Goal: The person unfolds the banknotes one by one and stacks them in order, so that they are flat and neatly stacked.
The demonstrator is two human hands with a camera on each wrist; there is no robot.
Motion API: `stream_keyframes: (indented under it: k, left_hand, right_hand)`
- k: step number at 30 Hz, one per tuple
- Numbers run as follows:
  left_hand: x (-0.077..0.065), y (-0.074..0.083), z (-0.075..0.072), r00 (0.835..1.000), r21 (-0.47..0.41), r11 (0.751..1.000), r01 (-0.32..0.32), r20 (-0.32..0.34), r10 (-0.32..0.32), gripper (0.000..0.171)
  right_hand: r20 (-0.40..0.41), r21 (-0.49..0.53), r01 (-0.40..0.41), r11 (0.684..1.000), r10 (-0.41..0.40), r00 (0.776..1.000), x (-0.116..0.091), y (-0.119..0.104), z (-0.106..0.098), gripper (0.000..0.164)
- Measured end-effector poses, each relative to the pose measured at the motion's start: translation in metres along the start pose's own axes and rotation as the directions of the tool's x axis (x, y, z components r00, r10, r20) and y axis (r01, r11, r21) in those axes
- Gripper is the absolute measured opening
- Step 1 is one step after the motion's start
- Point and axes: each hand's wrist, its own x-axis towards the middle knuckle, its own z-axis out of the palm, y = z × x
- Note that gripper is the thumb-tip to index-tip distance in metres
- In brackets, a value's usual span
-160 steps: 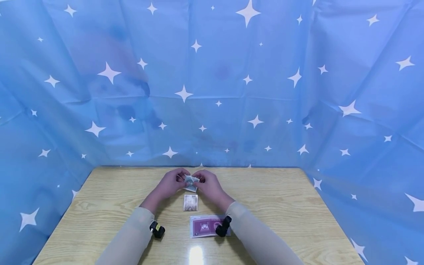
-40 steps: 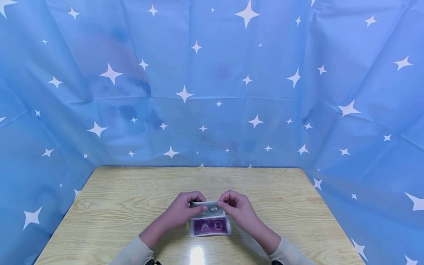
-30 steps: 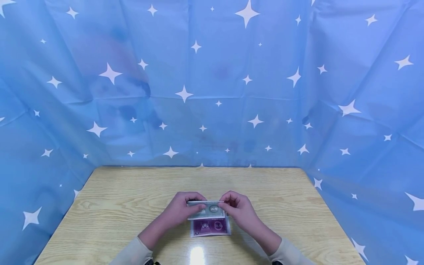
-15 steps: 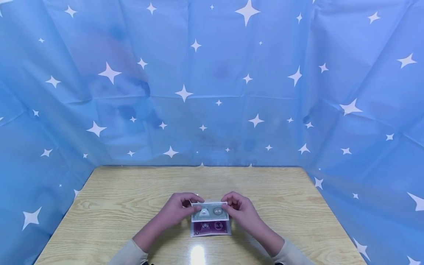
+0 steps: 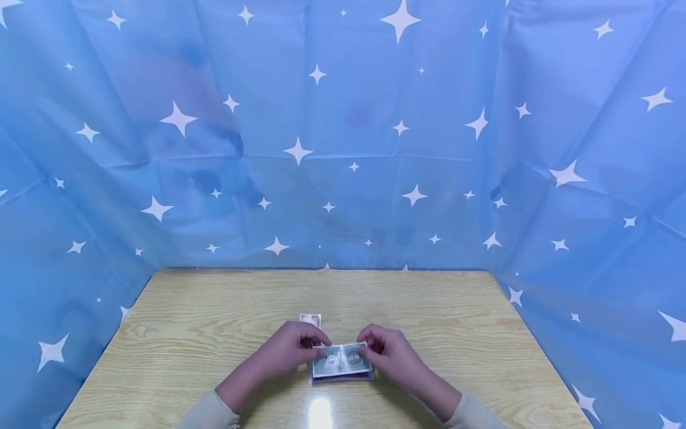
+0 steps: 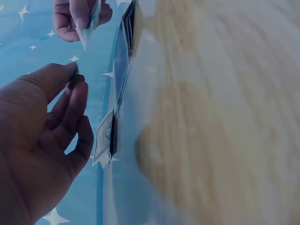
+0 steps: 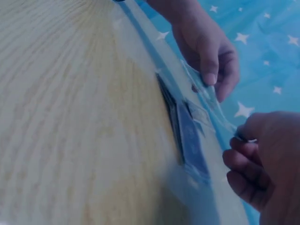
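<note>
A green play banknote [image 5: 341, 360] is stretched between both hands, its face bearing a pale figure and a round emblem. My left hand [image 5: 289, 348] pinches its left end between thumb and forefinger. At the other end, the thumb and fingers of my right hand [image 5: 390, 353] pinch the upper corner. Below it lies a purple play banknote [image 5: 343, 378], mostly covered in the head view; the right wrist view shows this purple banknote [image 7: 191, 140] on the table, apart from the green one. Beyond my left hand lies a small folded brownish note [image 5: 310, 319], partly hidden by that hand.
The wooden table [image 5: 455, 333] has its far edge against a blue curtain [image 5: 354, 196] with white stars. A bright light reflection [image 5: 320, 411] shows on the tabletop near the front.
The green banknote, folded small at first, is now opened out. Both hands have brought it nearer, over the purple banknote. The small brownish note shows again behind my left hand.
</note>
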Motion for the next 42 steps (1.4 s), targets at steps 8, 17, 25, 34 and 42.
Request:
stream_keyframes:
  k: [8,17,25,34,42]
  left_hand:
    - [0.0007,0.0027,0.0049,0.999,0.085,0.996,0.009,0.032,-0.011,0.015]
    - [0.0042,0.0028,0.0083,0.999,0.183,0.983,0.005,0.045,-0.013,0.014]
    - [0.0069,0.0029,0.0091,0.997,0.304,0.952,-0.021,0.080,-0.004,0.015]
    - [0.0055,0.0073,0.0099,0.995,0.365,0.931,-0.034,0.096,-0.001,0.017]
    - [0.0044,0.0078,0.0079,0.995,0.366,0.930,-0.044,0.097,0.009,0.017]
  right_hand:
    - [0.036,-0.125,0.046,0.991,-0.042,0.998,-0.0034,0.0039,0.0040,0.012]
    - [0.026,-0.229,0.024,0.973,-0.019,0.999,-0.0027,0.0034,0.0080,0.014]
    - [0.065,-0.303,-0.031,0.952,0.053,0.996,-0.0005,0.0047,0.0101,0.009]
    - [0.068,-0.358,-0.036,0.933,0.065,0.996,-0.0004,0.0006,0.0101,0.011]
    - [0.058,-0.333,-0.031,0.942,0.053,0.997,-0.0020,-0.0014,0.0097,0.012]
